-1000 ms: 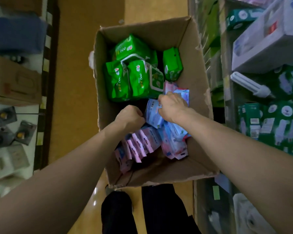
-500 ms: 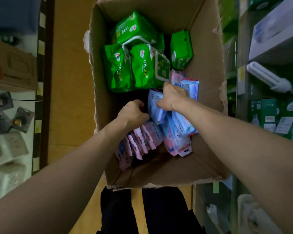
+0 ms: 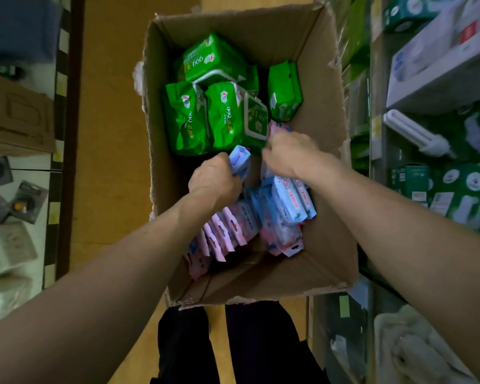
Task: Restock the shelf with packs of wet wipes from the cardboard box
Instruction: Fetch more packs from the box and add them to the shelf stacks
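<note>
Head view, our left hand [image 3: 215, 180] gripping a blue pack [image 3: 240, 161] inside the cardboard box [image 3: 326, 245], our right hand [image 3: 288, 155] curled just beside, its hold we cannot tell

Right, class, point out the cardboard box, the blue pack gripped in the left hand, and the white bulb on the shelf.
cardboard box [image 3: 319, 106], head view, bare inner right wall.
blue pack [image 3: 240, 162], head view, its free upper end.
white bulb [image 3: 416, 135], head view, middle of its tubes.

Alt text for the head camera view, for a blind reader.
Two bare hands reach into an open cardboard box: the left hand grips a blue pack of wet wipes, the right hand curls among pink and blue packs. Green packs fill its far end.
</note>
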{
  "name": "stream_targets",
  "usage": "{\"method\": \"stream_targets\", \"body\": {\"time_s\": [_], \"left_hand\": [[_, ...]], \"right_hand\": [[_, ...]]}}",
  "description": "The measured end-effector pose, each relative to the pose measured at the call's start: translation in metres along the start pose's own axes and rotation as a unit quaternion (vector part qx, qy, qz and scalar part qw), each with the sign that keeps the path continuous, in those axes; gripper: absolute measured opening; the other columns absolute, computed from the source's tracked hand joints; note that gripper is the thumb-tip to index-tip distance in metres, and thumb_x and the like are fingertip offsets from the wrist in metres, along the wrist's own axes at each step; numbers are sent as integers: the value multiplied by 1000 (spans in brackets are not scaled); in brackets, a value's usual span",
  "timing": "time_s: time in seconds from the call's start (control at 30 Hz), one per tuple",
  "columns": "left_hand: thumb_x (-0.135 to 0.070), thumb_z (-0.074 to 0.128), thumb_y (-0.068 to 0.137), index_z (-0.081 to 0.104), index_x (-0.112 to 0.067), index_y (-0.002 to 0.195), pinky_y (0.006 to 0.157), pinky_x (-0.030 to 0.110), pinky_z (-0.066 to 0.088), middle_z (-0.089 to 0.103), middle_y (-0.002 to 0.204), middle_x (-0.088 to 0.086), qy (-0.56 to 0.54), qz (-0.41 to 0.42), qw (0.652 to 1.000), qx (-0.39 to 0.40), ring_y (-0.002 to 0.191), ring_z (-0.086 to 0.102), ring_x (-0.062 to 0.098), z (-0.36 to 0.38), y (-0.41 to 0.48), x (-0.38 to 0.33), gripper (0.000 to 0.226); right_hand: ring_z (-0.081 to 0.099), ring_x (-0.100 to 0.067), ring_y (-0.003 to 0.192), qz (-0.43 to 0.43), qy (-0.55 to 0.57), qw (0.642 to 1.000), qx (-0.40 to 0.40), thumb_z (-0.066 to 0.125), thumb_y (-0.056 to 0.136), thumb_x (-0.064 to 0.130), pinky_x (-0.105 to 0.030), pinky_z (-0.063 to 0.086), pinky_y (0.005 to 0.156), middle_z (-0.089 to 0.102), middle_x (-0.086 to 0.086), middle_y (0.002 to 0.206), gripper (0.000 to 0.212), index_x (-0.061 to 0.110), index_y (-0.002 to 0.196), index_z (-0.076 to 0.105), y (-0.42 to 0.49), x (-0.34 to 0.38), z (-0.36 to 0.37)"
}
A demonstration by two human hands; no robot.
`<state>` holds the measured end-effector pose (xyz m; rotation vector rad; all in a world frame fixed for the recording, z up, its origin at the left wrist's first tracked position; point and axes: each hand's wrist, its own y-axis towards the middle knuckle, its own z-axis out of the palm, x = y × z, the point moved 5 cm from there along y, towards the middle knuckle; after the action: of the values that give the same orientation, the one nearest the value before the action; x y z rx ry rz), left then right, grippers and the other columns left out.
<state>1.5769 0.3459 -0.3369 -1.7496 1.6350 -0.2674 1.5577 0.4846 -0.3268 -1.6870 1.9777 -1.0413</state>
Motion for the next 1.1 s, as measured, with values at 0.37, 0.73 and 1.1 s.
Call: {"method": "stream_targets", "body": {"time_s": [0.37, 0.73, 1.1], "left_hand": [[-26, 58, 90, 53, -5, 110, 74, 33, 38, 59, 114, 17, -45, -32, 998, -15, 105, 55, 38, -12, -10, 10, 29], [-27, 57, 88, 48, -9, 91, 68, 30, 37, 52, 91, 8, -86, -33, 994, -51, 86, 53, 31, -81, -58, 9, 20], [-25, 60, 86, 57, -8, 90, 80, 39, 57, 65, 96, 10, -185, -55, 972, -133, 91, 66, 31, -179, -141, 91, 17]], "right_hand": [[56, -22, 115, 46, -183, 981, 36, 57, 92, 25, -29, 44, 82, 59, -2, 123, 29, 17, 119, 56, -20, -23, 51], [54, -28, 82, -26, -105, 994, 8, 60, 81, 48, -29, 46, 72, 54, -9, 91, 38, 12, 89, 52, -76, 28, -38], [56, -20, 42, -86, -83, 991, -62, 62, 77, 41, -16, 33, 38, 57, -2, 54, 31, 12, 67, 57, -165, 168, -91]]}}
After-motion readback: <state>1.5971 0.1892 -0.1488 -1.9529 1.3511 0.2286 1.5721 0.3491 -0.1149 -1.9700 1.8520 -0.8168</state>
